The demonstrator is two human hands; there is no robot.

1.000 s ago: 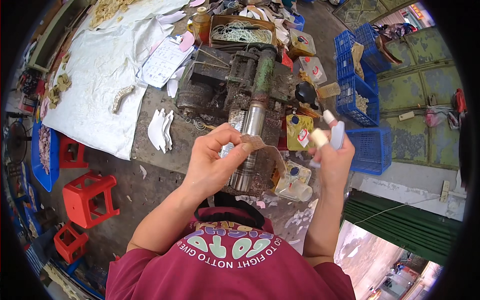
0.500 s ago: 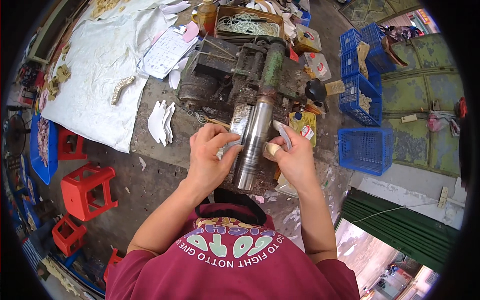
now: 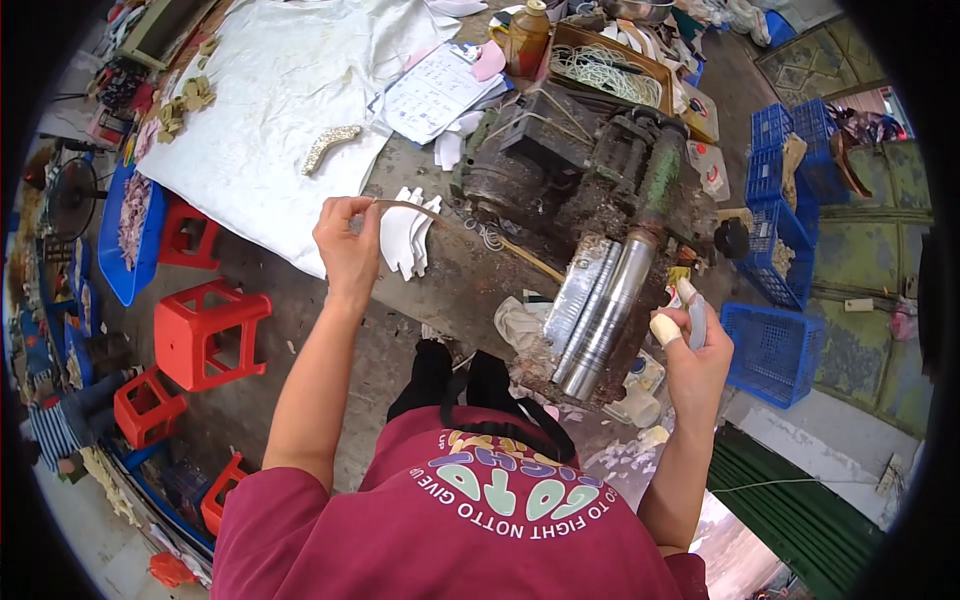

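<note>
the left hand [image 3: 347, 245] is raised over the edge of the desk [image 3: 470, 290], its fingers pinched on one end of a thin, curved tan strip [image 3: 408, 207] that arcs out to the right just above a small stack of white shaped pieces [image 3: 405, 238]. the right hand [image 3: 697, 352] is well apart from it, beside the near end of the grimy machine's two shiny steel rollers [image 3: 595, 315], loosely closed with taped fingertips and gripping nothing i can make out. red plastic stools [image 3: 205, 330] stand on the floor at left.
</note>
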